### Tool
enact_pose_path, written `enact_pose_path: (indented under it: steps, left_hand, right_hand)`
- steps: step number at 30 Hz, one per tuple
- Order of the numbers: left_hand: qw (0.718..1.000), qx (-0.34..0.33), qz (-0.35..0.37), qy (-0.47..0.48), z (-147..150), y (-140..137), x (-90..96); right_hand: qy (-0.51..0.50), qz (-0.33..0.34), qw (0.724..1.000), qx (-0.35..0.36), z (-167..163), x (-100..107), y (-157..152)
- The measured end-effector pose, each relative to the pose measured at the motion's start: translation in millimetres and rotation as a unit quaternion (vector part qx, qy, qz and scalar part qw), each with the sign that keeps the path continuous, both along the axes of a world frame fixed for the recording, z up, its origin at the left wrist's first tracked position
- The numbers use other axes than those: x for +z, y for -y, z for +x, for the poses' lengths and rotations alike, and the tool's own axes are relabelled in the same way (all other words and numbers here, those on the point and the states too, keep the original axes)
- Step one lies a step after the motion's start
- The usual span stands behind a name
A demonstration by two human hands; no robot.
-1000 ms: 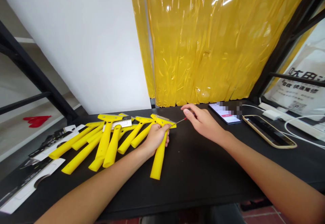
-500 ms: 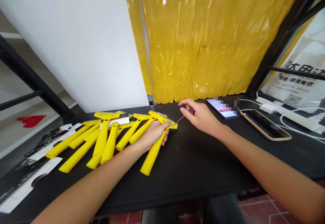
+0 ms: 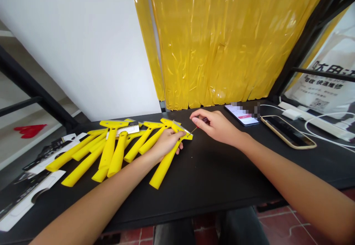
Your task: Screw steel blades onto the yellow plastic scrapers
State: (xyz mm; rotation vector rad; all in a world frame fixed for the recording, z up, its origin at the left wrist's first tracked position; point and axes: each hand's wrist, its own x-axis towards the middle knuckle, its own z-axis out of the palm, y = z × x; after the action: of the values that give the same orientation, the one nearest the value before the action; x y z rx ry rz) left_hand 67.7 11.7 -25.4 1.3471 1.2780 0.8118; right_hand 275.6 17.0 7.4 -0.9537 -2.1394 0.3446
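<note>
Spare yellow scrapers [image 3: 111, 150] piled left of the hands, two phones [image 3: 287, 131] right, yellow curtain [image 3: 222, 41] behind.

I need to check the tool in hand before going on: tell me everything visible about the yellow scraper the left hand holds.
The yellow scraper looks like moulded plastic: a long thick handle and a wide T-shaped head with a thin metal blade edge. It lies flat on the black table, handle toward the person. The left hand clasps its neck; the screwdriver in the right hand meets the head.
</note>
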Motion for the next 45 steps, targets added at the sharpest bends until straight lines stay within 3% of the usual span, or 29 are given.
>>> enact_pose_path:
  steps: [11,19,25,38,45]
  left_hand:
    - [0.999,-0.034,0.020,0.008,-1.7,-2.2,-3.2]
    - [0.999,-0.048,0.015,0.004,-3.2,-4.3,-5.1]
    - [0.999,-0.044,0.023,0.019,-1.6,-3.1,-3.5]
    - [0.997,-0.069,0.029,0.023,-1.2,0.8,-3.3]
    - [0.996,-0.087,0.029,0.022,-2.1,-1.1,-5.6]
  right_hand:
    - [-0.009,0.010,1.000,0.002,-0.8,1.5,1.5]
    - [0.025,-0.019,0.998,0.048,6.3,2.0,-2.3]
    - [0.036,-0.011,0.999,0.009,7.1,4.4,-2.7]
    - [-0.150,-0.028,0.988,0.023,6.7,2.7,-3.2]
    - [-0.123,-0.051,0.989,0.056,-0.4,-2.2,1.0]
